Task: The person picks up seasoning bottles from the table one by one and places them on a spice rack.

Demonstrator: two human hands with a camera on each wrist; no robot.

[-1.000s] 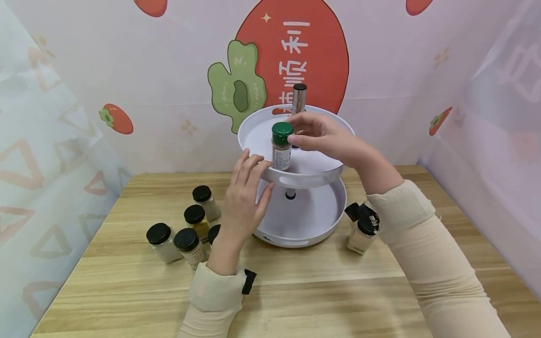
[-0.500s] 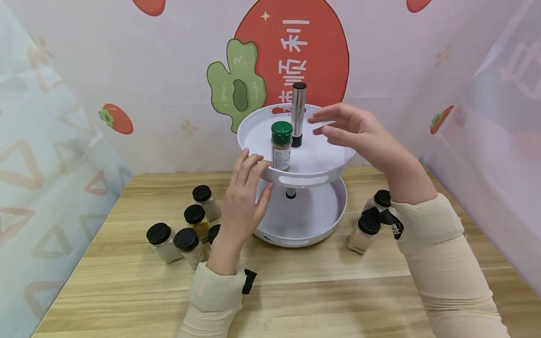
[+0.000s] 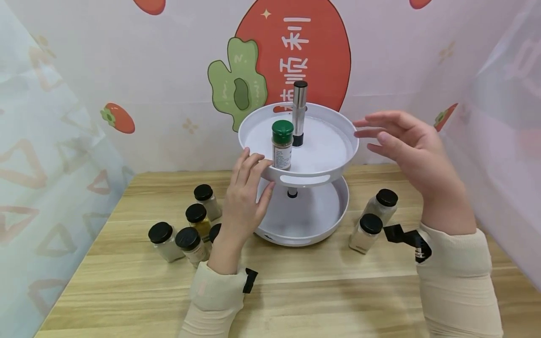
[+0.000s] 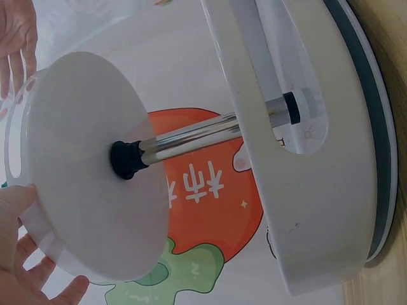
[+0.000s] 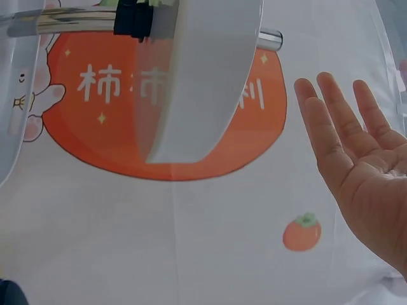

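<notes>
A white two-tier round tray stand point(image 3: 305, 179) stands on the table with a metal post through its middle. On its upper tier, near the front left rim, a spice jar point(image 3: 282, 155) with a green lid stands upright. My left hand point(image 3: 245, 199) rests its spread, slightly bent fingers against that tier's left front rim. In the left wrist view, its fingers point(image 4: 71, 292) lie along the tier's outer edge. To the right of the stand, my right hand point(image 3: 416, 152) is raised and holds nothing. Its spread, relaxed fingers show in the right wrist view.
Several black-lidded spice jars point(image 3: 166, 241) stand left of the stand, one partly hidden by my left wrist. Two more black-lidded jars, a nearer jar point(image 3: 364, 234) and a farther jar point(image 3: 382, 209), stand at its right. A printed cloth point(image 3: 181, 70) hangs behind the table.
My right hand has let go of the green-lidded jar and moved right, past the tray's rim. The jar stays on the upper tier. My left hand has not moved.
</notes>
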